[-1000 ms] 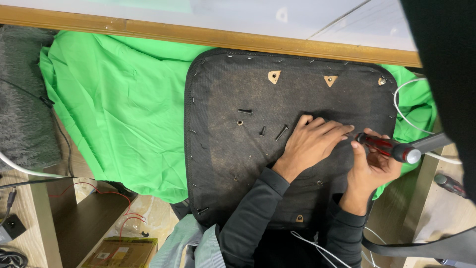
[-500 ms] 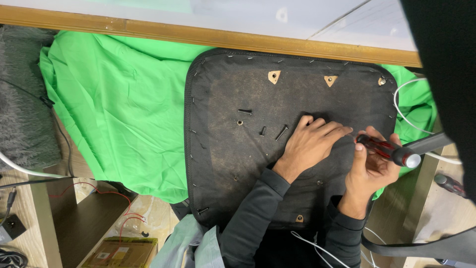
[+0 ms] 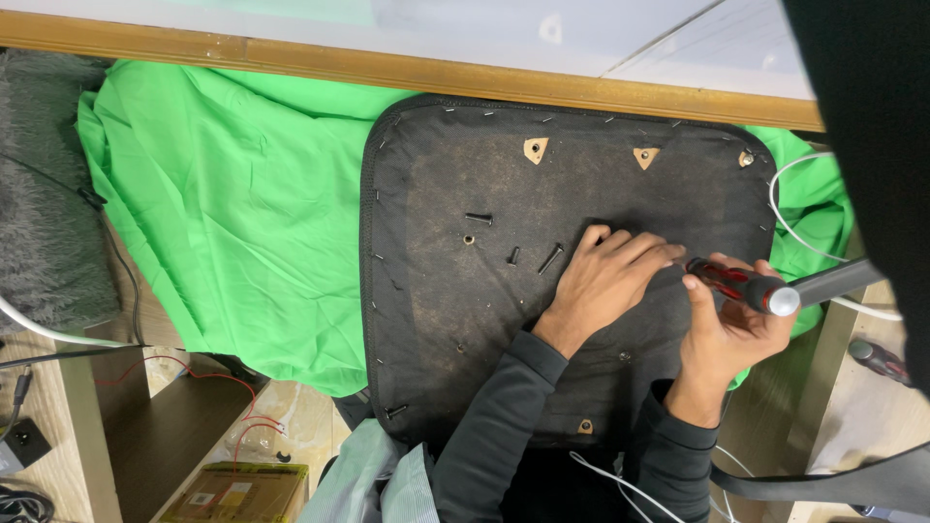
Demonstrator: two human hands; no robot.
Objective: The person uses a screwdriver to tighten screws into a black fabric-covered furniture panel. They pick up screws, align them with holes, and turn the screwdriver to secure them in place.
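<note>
A black upside-down chair seat [image 3: 455, 320] lies on a green cloth [image 3: 232, 213]. My left hand [image 3: 605, 281] rests flat on the seat's underside, fingers spread toward the right. My right hand [image 3: 731, 324] grips a screwdriver [image 3: 751, 288] with a red and black handle, its tip hidden under my left fingers. Three loose black screws [image 3: 549, 258] lie on the seat just left of my left hand, near a small screw hole [image 3: 469, 239].
A wooden table edge [image 3: 387, 68] runs along the top. White cable [image 3: 785, 218] loops at the right. A grey furry cushion [image 3: 44, 194] sits at the left. Below are a wooden shelf, red wires [image 3: 223, 378] and a cardboard box [image 3: 232, 489]. Another screwdriver [image 3: 877, 356] lies far right.
My right hand and the screwdriver have shifted slightly; the left hand stays pressed on the seat. The screws have not moved.
</note>
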